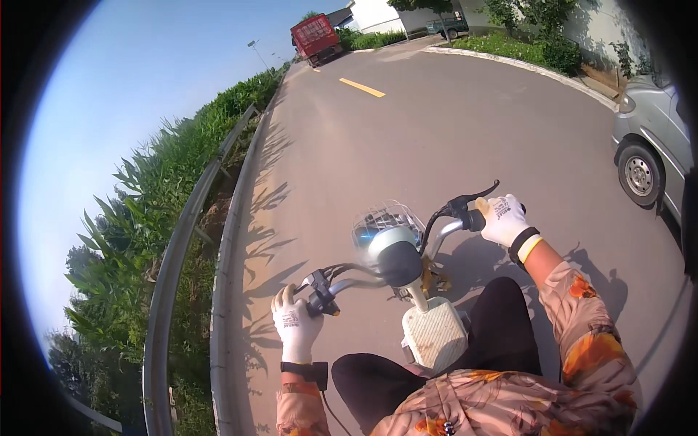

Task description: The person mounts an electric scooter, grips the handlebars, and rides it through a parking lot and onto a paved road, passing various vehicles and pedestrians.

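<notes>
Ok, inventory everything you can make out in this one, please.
Boxy truck: one, red, far ahead
Small truck: one, dark green, top, right of centre
Car: one, silver, right edge
Walls: several, white, top right
Paved road: one, grey, centre
Painted dashes: two, yellow, on the road
Metal guardrail: one, grey, left
Leafy plants: many, green, left and top right
Curved metal handlebar: one, silver, lower centre
Wire basket: one, pale, ahead of handlebar
Ribbed panel: one, cream, below handlebar
Knees: two, black-clad, lower centre
Sleeves: two, orange-patterned, bottom
Gloved left hand: one, white, on handlebar
Gloved right hand: one, white, on handlebar
</notes>
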### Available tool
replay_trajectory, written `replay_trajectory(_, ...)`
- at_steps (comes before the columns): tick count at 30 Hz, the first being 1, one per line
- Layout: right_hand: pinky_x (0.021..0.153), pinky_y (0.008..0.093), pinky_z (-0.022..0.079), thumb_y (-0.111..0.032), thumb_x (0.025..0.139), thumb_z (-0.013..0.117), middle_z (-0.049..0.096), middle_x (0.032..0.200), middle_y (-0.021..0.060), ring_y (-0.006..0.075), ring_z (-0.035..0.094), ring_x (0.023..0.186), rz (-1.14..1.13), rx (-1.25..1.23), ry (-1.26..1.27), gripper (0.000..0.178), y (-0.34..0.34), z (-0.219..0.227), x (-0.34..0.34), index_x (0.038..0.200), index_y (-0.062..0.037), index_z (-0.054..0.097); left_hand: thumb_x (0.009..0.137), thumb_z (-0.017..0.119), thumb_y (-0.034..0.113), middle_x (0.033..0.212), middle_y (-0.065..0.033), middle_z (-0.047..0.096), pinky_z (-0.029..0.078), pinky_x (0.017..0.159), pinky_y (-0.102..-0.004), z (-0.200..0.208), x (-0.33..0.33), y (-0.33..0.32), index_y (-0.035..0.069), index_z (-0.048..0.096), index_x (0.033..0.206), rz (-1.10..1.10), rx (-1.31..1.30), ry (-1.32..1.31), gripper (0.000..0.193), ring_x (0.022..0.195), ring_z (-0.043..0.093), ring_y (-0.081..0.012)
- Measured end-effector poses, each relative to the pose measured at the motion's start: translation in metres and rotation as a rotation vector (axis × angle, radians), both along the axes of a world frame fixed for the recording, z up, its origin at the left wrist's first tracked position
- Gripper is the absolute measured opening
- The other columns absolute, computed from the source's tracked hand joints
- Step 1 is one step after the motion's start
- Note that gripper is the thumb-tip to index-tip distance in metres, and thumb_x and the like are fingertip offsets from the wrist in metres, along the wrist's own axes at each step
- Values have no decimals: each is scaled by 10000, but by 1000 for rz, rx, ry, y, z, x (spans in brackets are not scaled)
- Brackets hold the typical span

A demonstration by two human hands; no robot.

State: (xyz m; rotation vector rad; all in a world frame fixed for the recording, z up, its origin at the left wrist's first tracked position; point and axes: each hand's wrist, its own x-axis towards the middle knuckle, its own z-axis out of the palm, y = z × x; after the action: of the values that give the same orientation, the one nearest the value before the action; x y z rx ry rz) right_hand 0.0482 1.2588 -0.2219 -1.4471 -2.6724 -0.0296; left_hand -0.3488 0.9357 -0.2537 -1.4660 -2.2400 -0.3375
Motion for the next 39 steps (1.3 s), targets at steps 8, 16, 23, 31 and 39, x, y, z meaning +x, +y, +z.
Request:
replay_trajectory(8,920,467,497,-182,825,633,787,985,119,335,756,992,-16,11,4,315,-10,19,3,1123,-105,700,686,802,179,1406,-208,627,409,1171,-545,11,-4,2,-18,769,829,-27,47,45,245,1344,534,-428)
replay_trajectory(16,908,453,498,-181,831,628,788,971,114,332,765,949,-11,-2,-26,324,1,16,3,1142,-114,690,707,780,168,1401,-204,631,423,1154,-536,5,2,3,-18,773,820,-1,45,30,218,1338,537,-424)
replay_trajectory(23,896,451,498,-173,836,619,784,907,127,339,765,933,14,39,-24,316,2,-3,8,1136,-108,696,683,786,169,1402,-223,626,410,1164,-544,5,11,2,-14,777,818,15,33,-20,226,1340,535,-438)
replay_trajectory(31,895,453,505,-168,824,615,787,950,136,342,757,947,-3,12,-19,291,-7,15,-1,1088,-99,714,690,795,179,1400,-216,628,407,1169,-546,13,0,-5,-10,777,824,-8,21,-5,232,1334,536,-440)
replay_trajectory(39,885,450,509,-161,815,614,786,948,138,342,755,936,-5,4,-25,287,-14,18,-8,1078,-107,715,683,817,177,1414,-204,623,425,1162,-542,17,-2,-6,-3,772,821,18,7,-14,231,1347,530,-439)
